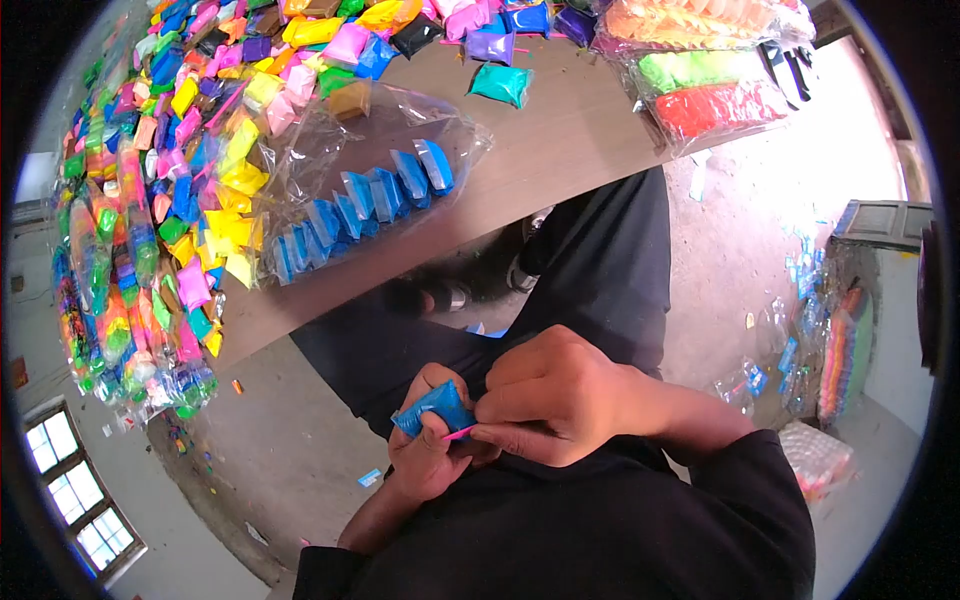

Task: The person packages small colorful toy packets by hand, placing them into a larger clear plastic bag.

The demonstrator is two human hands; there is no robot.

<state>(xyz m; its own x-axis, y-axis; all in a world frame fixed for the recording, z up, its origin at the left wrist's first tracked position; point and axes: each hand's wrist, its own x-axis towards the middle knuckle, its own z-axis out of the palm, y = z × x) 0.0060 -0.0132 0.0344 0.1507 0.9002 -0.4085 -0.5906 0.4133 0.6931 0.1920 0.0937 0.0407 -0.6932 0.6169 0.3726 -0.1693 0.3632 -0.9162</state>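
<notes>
In front of my lap, my left hand (420, 465) is closed around a small blue packet (436, 406) in shiny clear film, its thumb pressed on the near side. My right hand (565, 400) is closed at the packet's right end, fingertips pinched together. A thin pink stick-like piece (459, 433) pokes out from the right fingertips, just under the packet. Its other end is hidden. On the table, a row of similar blue packets (370, 195) stands on a clear plastic bag (300, 165).
A heap of colourful packets (190, 125) covers the left of the table (560, 140). One teal packet (499, 85) lies near the back. Bagged orange, green and red goods (715, 110) sit at its right end. Scraps and a striped bundle (843, 350) are on the floor.
</notes>
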